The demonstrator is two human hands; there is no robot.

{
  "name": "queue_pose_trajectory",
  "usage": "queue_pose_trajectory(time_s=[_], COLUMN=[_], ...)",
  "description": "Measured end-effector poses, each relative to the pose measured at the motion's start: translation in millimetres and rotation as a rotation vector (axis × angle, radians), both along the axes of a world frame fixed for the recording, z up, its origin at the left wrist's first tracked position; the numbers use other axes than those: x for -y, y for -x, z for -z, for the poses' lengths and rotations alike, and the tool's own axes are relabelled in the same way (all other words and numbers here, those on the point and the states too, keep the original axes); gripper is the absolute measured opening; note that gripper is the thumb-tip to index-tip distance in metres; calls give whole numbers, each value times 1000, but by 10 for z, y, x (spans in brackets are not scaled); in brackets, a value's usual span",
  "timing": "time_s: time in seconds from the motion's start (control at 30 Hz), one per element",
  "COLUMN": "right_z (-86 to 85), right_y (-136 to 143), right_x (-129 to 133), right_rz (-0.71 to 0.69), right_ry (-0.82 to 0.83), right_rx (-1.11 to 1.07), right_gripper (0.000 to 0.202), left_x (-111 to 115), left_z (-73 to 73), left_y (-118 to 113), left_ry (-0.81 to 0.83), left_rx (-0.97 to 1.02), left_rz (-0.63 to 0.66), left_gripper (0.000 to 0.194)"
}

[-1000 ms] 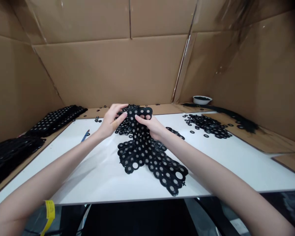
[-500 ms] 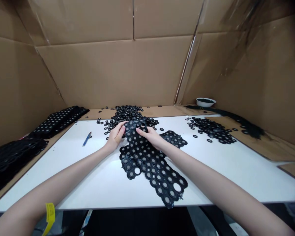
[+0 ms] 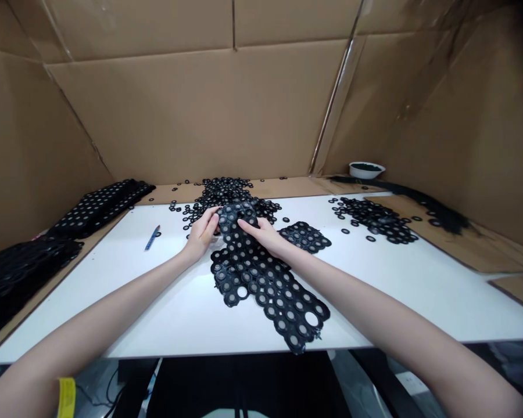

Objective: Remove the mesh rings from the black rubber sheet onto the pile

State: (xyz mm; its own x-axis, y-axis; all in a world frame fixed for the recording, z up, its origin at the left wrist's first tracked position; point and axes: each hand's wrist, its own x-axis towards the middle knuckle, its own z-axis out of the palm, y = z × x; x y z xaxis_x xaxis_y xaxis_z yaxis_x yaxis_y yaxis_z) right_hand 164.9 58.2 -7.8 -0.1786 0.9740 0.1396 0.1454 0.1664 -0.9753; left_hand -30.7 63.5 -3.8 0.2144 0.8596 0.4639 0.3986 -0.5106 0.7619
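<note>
A black moulded sheet of joined rings runs from my hands toward the table's front edge. Most of its rings have pale grey centres, and one near the front end has an open hole. My left hand grips the upper left edge with thumb and fingers. My right hand holds the upper right side, its thumb lying on top; its other fingers are hidden behind the sheet. Another piece of the sheet lies partly under the held one. A smaller ring sheet rests beyond my right wrist.
A heap of loose black rings lies behind my hands, and a second ring pile sits at right. Stacked sheets line the left side. A blue cutter-like tool lies left. A white bowl stands back right. Cardboard walls surround the table.
The view has tilted down slightly, so the table sits higher in the picture. Both hands stay on the sheet, with the right thumb shifted a little against it.
</note>
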Motion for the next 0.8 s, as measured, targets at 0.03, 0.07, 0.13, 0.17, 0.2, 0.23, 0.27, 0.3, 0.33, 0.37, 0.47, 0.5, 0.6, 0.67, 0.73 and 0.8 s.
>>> queue_pose_trajectory(time_s=[0.03, 0.07, 0.13, 0.17, 0.2, 0.23, 0.27, 0.3, 0.33, 0.37, 0.47, 0.5, 0.6, 0.67, 0.73, 0.8], right_z=[8, 14, 20, 19, 14, 6, -4, -15, -26, -37, -60, -65, -72, -70, -54, -24], right_y=[4, 8, 15, 18, 21, 23, 24, 25, 25, 25, 20, 18, 11, 10, 15, 23], right_x=[-6, -10, -12, -8, -2, 8, 19, 31, 43, 53, 75, 78, 82, 77, 66, 50], right_rz=[-10, -19, -32, -32, -29, -24, -18, -13, -9, -5, 8, 13, 32, 41, 37, 20], right_ry=[-2, -3, -4, -4, -3, -2, -2, -2, -3, -6, -14, -16, -24, -29, -36, -45], right_rx=[-3, -7, -14, -16, -18, -19, -19, -19, -17, -14, 7, 17, 48, 62, 67, 59], right_gripper=[42, 43, 43, 42, 42, 41, 41, 40, 39, 37, 35, 36, 38, 39, 41, 43], left_x=[-2, -3, 4, 9, 14, 17, 15, 9, -1, -12, -7, 32, 343, 702, 1100, 1436], left_z=[0, -1, -5, -6, -6, -3, 3, 12, 22, 30, 1, -44, -317, -568, -764, -800], left_y=[1, 2, 6, 8, 11, 14, 17, 18, 18, 16, 4, 1, 19, 62, 120, 175], left_ry=[-1, 1, 5, 7, 7, 7, 6, 3, 0, -6, -76, -120, -257, -294, -35, 410], left_rx=[0, 0, -1, -2, -5, -8, -12, -16, -21, -26, -37, -36, -29, -49, -86, -205], left_rz=[-1, -1, -3, -4, -5, -5, -4, -3, -2, 1, -18, -35, -63, 18, 385, 824], left_gripper=[40, 40, 41, 41, 41, 41, 41, 41, 41, 41, 39, 38, 36, 23, 15, 20])
